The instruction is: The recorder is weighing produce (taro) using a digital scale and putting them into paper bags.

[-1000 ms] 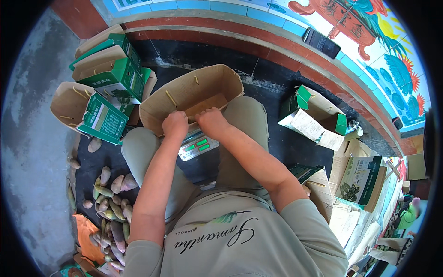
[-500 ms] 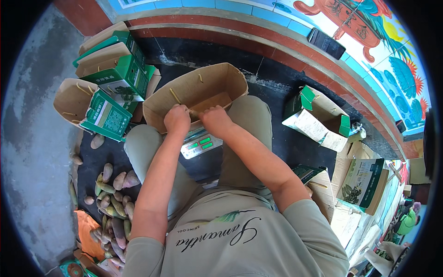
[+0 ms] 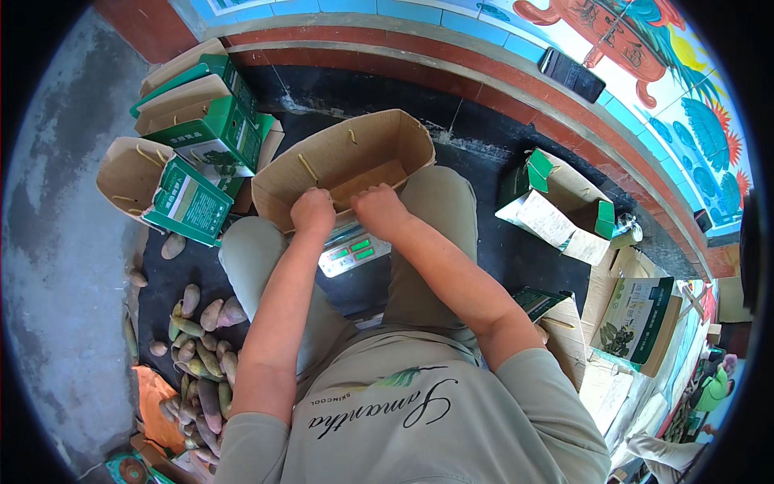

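An open brown cardboard box (image 3: 322, 161) stands between my knees with its inside showing. Two yellow cord handles hang on its far wall. My left hand (image 3: 313, 214) is closed over the near rim, and my right hand (image 3: 379, 211) is closed on the same rim a little to the right. Whether a cord lies under my fingers is hidden. Just below the box, a scale (image 3: 355, 255) shows a lit green display, its upper part covered by the box.
Green and brown cartons (image 3: 189, 194) stand at the left. Purple and green root vegetables (image 3: 208, 403) are heaped on the dark mat (image 3: 516, 266) at lower left. Another open box (image 3: 564, 206) is at right, with a printed carton (image 3: 633, 323) nearby. A tiled wall (image 3: 484, 32) runs behind.
My hands keep their hold on the near rim, with small finger shifts. The view has moved slightly. At far lower right, a person's pale-clothed leg shows more.
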Motion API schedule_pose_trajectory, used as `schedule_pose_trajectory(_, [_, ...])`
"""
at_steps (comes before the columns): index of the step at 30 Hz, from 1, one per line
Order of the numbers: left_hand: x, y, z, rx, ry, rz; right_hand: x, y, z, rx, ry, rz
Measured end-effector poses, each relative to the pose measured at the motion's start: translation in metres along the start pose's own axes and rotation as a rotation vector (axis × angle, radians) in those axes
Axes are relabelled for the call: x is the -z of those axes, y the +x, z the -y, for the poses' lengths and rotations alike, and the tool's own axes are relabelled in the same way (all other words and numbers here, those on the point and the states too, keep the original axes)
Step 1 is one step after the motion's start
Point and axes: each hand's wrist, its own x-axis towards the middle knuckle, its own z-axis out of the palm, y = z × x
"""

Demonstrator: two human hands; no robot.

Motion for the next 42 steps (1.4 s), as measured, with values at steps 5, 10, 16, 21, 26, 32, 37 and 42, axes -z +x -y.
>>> schedule_pose_trajectory(5, [0.005,-0.004,-0.002,-0.042,0.045,-0.016,0.000,0.000,0.000,-0.009,0.009,0.008])
schedule_pose_trajectory(10, [0.014,-0.005,-0.003,-0.065,0.141,-0.021,-0.001,0.001,0.000,-0.010,-0.002,0.005])
schedule_pose_trajectory(16, [0.011,-0.005,0.003,-0.100,0.170,-0.078,0.002,0.001,0.000,-0.010,0.007,0.001])
schedule_pose_trajectory(21, [0.012,-0.006,0.005,-0.120,0.210,-0.099,0.003,0.000,0.001,-0.019,0.015,0.020])
schedule_pose_trajectory(26, [0.011,-0.006,0.007,-0.088,0.191,-0.072,0.006,0.000,0.002,-0.027,0.012,0.080])
schedule_pose_trajectory(32, [0.019,-0.008,0.002,-0.086,0.136,-0.061,0.007,0.001,0.002,-0.022,-0.001,0.050])
schedule_pose_trajectory(37, [0.048,-0.018,-0.007,-0.079,-0.080,-0.127,0.004,0.003,0.003,-0.024,0.004,0.052])
schedule_pose_trajectory(42, [0.104,-0.046,-0.027,-0.280,-0.560,-0.467,0.001,0.002,0.002,-0.022,-0.040,0.053])
